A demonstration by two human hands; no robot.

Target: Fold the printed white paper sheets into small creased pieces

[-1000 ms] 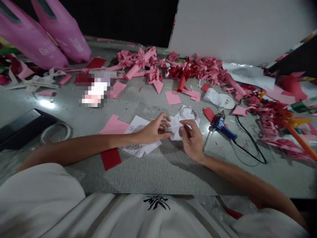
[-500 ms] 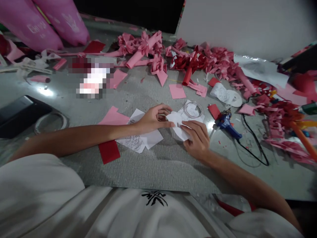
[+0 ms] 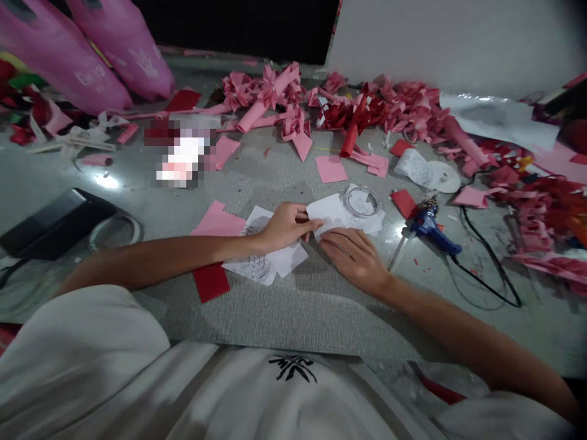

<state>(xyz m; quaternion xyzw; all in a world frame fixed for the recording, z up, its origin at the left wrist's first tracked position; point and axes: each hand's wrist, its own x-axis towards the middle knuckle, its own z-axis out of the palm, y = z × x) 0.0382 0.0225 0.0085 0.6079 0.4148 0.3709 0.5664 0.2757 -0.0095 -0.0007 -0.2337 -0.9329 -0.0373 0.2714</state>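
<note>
Between my hands is a small piece of white paper (image 3: pixel 326 211). My left hand (image 3: pixel 288 226) pinches its left edge between thumb and fingers. At the lower edge of the same paper, my right hand (image 3: pixel 355 256) has its fingers curled together against it; the thumb is hidden. Just beyond the paper, a roll of clear tape (image 3: pixel 362 201) lies on scribbled white paper. Under my left wrist are scribbled white sheets (image 3: pixel 250 266), with a pink paper piece (image 3: pixel 217 220) and a dark red paper square (image 3: pixel 211 282) beside them.
A blue glue gun (image 3: pixel 435 235) with a black cord lies to the right. Pink and red paper flowers (image 3: pixel 403 110) line the table's back. At left are a dark device (image 3: pixel 55 220), another tape roll (image 3: pixel 114 232) and pink bottles (image 3: pixel 92 73). A pink square (image 3: pixel 331 169) lies ahead.
The white paper has turned in my hands and now shows a flatter, wider face. My right hand has shifted left and lower along it. The whole view has swung slightly left.
</note>
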